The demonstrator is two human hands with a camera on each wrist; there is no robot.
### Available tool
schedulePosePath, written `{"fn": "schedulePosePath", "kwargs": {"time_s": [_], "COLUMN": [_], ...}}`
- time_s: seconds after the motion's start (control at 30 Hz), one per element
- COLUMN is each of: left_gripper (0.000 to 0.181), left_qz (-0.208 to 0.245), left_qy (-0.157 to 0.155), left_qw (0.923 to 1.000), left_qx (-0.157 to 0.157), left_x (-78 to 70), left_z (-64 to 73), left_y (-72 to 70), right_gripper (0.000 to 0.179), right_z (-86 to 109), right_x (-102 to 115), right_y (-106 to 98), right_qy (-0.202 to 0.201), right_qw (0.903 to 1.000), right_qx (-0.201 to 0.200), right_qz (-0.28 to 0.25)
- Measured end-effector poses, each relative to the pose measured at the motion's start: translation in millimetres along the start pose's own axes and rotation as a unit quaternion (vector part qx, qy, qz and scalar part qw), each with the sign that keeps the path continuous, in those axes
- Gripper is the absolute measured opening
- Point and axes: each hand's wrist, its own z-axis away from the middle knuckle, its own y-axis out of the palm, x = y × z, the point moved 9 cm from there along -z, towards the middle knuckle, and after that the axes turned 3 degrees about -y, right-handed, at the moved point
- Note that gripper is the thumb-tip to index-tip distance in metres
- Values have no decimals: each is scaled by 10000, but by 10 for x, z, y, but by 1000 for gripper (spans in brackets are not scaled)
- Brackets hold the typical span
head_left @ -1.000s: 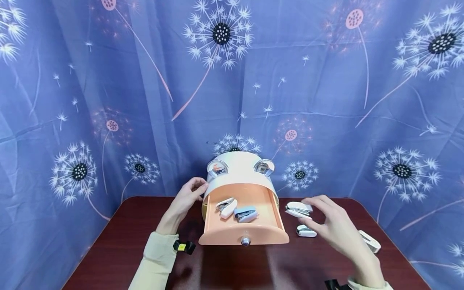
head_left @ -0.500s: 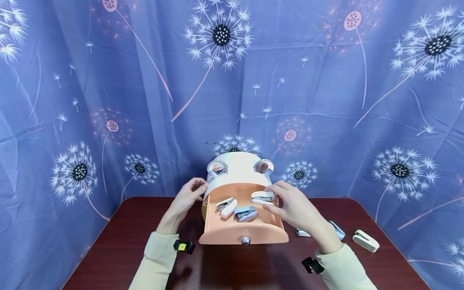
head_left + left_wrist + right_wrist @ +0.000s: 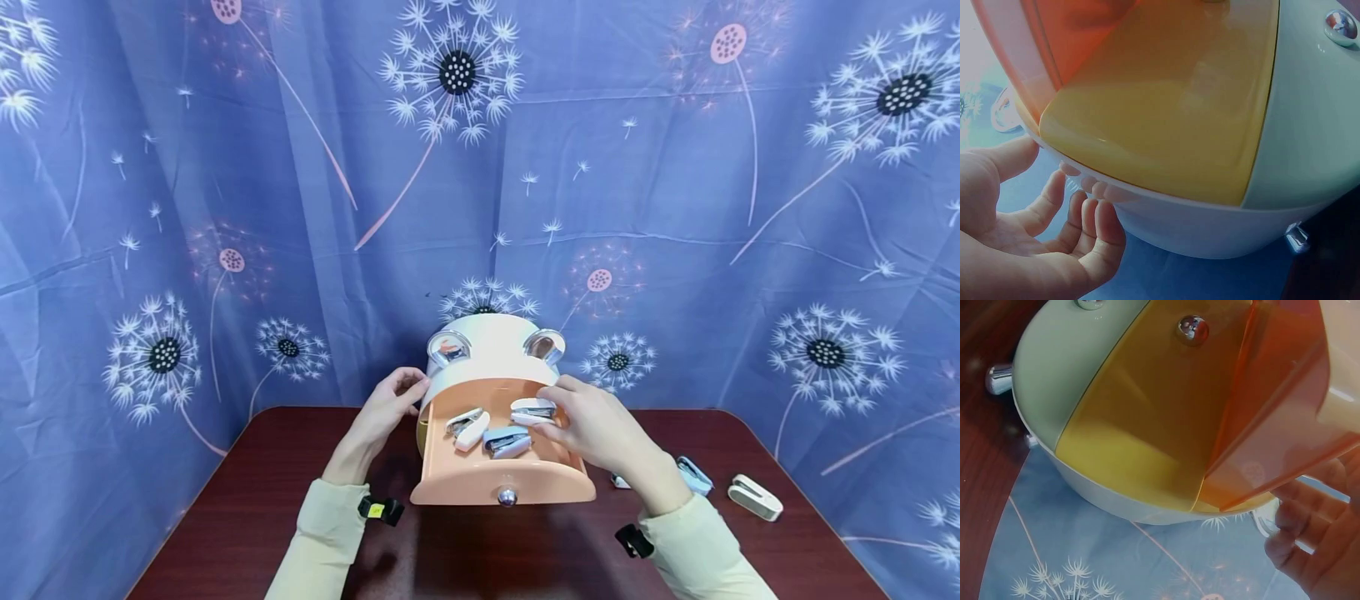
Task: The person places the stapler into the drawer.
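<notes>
Presently a white stapler [image 3: 532, 411] is at the right side of the open drawer, pinched between thumb and fingers of my right hand [image 3: 600, 427]. Whether its underside meets the drawer floor, I can't tell. The right wrist view shows those fingers by the drawer wall, the stapler itself hidden.

Left hand [image 3: 388, 407]: nothing gripped. Thumb and fingers parted and loosely bent, thumb tip touching the box's edge, the other fingers close along its pale wall.

Drawer [image 3: 504, 485]: peach-orange, pulled out, one silver knob [image 3: 507, 497] in front. Inside, left part: a pink-and-white stapler [image 3: 469, 430], lying aslant. Just beside it, nearer the middle: a blue stapler [image 3: 507, 442], just below the white one I hold.

Box [image 3: 495, 346]: white, rounded shell, two round silver pieces [image 3: 545, 345] standing up from it. Wrist views add a yellow front [image 3: 1166, 100] and a pale green front [image 3: 1310, 119] next to the orange drawer.

Right of the box, on the dark red-brown surface [image 3: 240, 500]: another white stapler [image 3: 620, 482], mostly behind my forearm; a light blue stapler [image 3: 693, 476]; a cream stapler [image 3: 755, 497] farthest right. Behind everything, blue cloth [image 3: 420, 200] printed with dandelions.
</notes>
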Motion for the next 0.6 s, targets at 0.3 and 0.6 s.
{"fn": "schedulePosePath", "kwargs": {"time_s": [0.3,0.6], "left_gripper": [35,37], "left_qz": [-10,-4], "left_qy": [-34,26], "left_qw": [10000,10000], "left_qx": [17,-1], "left_x": [8,-16], "left_z": [11,7], "left_y": [6,4], "right_gripper": [26,27], "right_z": [-2,20], "right_x": [-11,-68], "right_y": [128,187], "right_qy": [-2,315], "right_qw": [9991,9982], "right_qx": [244,487], "right_qz": [351,161]}}
